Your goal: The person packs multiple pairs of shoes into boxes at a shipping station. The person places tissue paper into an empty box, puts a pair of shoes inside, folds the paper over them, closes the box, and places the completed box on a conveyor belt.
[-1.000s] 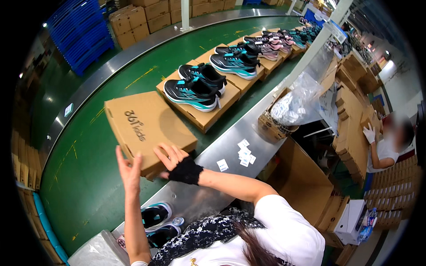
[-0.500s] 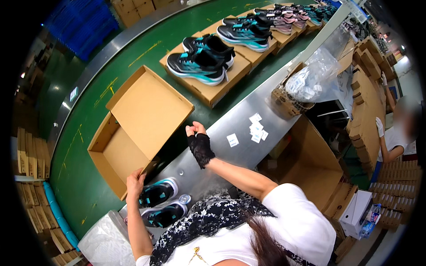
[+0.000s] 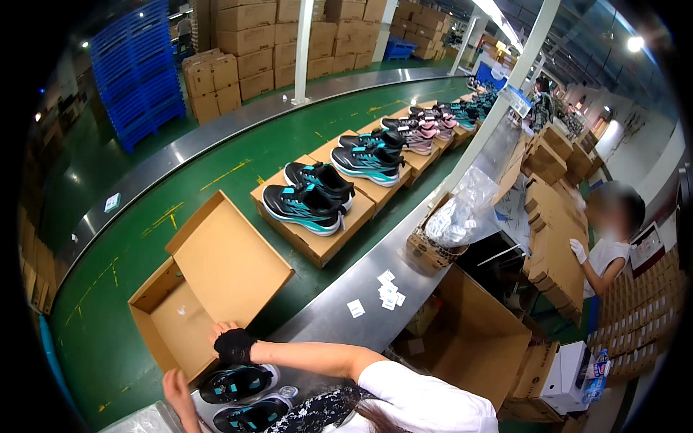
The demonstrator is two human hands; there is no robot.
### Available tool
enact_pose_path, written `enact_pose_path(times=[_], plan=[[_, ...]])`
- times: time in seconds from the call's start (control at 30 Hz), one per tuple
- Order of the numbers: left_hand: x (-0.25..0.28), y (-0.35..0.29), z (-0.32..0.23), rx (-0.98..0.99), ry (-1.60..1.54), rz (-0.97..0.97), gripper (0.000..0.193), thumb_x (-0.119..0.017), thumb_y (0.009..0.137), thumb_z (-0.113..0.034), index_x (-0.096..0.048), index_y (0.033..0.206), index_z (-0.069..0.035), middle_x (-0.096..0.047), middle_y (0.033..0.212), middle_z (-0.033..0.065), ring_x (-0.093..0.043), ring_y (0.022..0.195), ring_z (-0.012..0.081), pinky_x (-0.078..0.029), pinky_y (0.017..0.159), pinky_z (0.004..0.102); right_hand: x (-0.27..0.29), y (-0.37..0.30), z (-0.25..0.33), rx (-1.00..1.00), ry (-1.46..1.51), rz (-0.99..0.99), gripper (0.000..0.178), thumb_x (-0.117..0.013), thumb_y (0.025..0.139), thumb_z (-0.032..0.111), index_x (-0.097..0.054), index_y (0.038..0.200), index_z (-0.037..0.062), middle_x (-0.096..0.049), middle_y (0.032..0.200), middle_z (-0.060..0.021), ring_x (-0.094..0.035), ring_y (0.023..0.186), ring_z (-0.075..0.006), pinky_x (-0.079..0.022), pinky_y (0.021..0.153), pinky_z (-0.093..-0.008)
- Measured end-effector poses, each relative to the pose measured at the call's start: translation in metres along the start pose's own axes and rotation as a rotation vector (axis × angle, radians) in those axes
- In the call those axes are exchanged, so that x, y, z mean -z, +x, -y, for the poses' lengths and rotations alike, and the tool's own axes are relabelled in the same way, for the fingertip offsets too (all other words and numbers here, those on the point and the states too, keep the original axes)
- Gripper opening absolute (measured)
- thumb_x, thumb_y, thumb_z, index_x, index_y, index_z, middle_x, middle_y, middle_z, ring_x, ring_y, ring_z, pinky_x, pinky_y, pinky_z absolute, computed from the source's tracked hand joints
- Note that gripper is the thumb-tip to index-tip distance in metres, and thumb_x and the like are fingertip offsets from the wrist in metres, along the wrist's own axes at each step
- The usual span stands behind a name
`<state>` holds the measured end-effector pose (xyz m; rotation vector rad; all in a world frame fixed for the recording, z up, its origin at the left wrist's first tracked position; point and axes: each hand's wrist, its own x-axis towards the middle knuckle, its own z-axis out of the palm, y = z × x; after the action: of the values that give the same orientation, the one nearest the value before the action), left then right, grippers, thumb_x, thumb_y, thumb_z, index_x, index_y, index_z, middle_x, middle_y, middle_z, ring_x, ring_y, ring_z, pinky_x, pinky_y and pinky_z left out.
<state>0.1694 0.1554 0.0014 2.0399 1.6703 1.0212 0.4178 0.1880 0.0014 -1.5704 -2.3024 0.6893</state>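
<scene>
A brown shoebox (image 3: 155, 317) lies open on the green conveyor, its lid (image 3: 231, 263) hinged back to the right. Inside the box is a small whitish thing, too small to name. At the box's near right edge is my right hand (image 3: 229, 342) in a black fingerless glove, fingers apart and nothing seen in them. My left hand (image 3: 175, 391), bare and loosely open, is just below the box's near corner. Two black and teal sneakers, one farther (image 3: 234, 384) and one nearer (image 3: 251, 416), lie on the metal ledge beside my hands.
Small white labels (image 3: 388, 294) lie on the metal ledge (image 3: 325, 317). Beyond stands a carton of clear bags (image 3: 433, 242). Sneakers (image 3: 307, 206) sit on shoeboxes along the conveyor. A large open carton (image 3: 473, 328) is at my right. A gloved co-worker (image 3: 606, 263) stands behind stacked cardboard.
My right hand has swung left from over the ledge to the shoebox. My left hand has come off the box edge. A small whitish thing now shows inside the box. The view has tilted up.
</scene>
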Motion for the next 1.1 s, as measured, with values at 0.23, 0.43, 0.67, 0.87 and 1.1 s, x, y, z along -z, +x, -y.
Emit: enact_pose_path(times=[0.23, 0.43, 0.67, 0.87, 1.1], plan=[[0.026, -0.016, 0.095, 0.602, -0.058, -0.203, 0.027, -0.044, 0.088, -0.015, -0.052, 0.107, 0.003, -0.053, 0.106, 0.0147, -0.050, 0.099, 0.0247, -0.038, 0.087, 0.0320, -0.121, 0.034, -0.036, 0.089, -0.285, -0.018, 0.022, -0.056, 0.068, 0.022, -0.063, 0.081, 0.0053, -0.062, 0.078, -0.0110, -0.059, 0.076, -0.0277, -0.045, 0.067, -0.0433], [0.059, -0.019, 0.118, 0.637, -0.191, -0.249, 0.030, -0.042, 0.089, -0.017, -0.050, 0.110, 0.003, -0.052, 0.109, 0.0146, -0.048, 0.101, 0.0247, -0.037, 0.089, 0.0327, -0.047, 0.029, 0.011, 0.191, -0.325, 0.141, 0.017, -0.054, 0.069, 0.019, -0.067, 0.073, 0.0084, -0.064, 0.073, -0.0110, -0.063, 0.069, -0.0267, -0.048, 0.053, -0.0391], [0.084, -0.016, 0.133, 0.602, -0.227, -0.304, 0.032, -0.039, 0.090, -0.018, -0.047, 0.113, 0.003, -0.050, 0.112, 0.0145, -0.047, 0.105, 0.0247, -0.035, 0.091, 0.0335, -0.030, 0.020, 0.017, 0.193, -0.412, 0.167, 0.014, -0.056, 0.069, 0.014, -0.066, 0.076, 0.0068, -0.064, 0.078, -0.0114, -0.063, 0.072, -0.0284, -0.050, 0.055, -0.0391], [0.147, -0.021, 0.142, 0.569, -0.107, -0.518, 0.035, -0.037, 0.091, -0.019, -0.045, 0.116, 0.003, -0.049, 0.115, 0.0145, -0.045, 0.108, 0.0247, -0.033, 0.094, 0.0342, -0.020, 0.006, 0.018, 0.135, -0.355, 0.217, 0.013, -0.059, 0.066, 0.017, -0.066, 0.073, 0.0087, -0.064, 0.076, -0.0129, -0.063, 0.074, -0.0295, -0.050, 0.058, -0.0397], [0.273, -0.048, 0.139, 0.171, 0.256, -0.770, 0.038, -0.035, 0.092, -0.021, -0.043, 0.120, 0.003, -0.047, 0.119, 0.0144, -0.043, 0.111, 0.0246, -0.032, 0.096, 0.0350, -0.009, 0.016, 0.042, 0.225, -0.175, 0.382, 0.039, -0.062, 0.064, 0.017, -0.056, 0.101, 0.0050, -0.056, 0.102, -0.0197, -0.059, 0.088, -0.0307, -0.049, 0.068, -0.0392]])
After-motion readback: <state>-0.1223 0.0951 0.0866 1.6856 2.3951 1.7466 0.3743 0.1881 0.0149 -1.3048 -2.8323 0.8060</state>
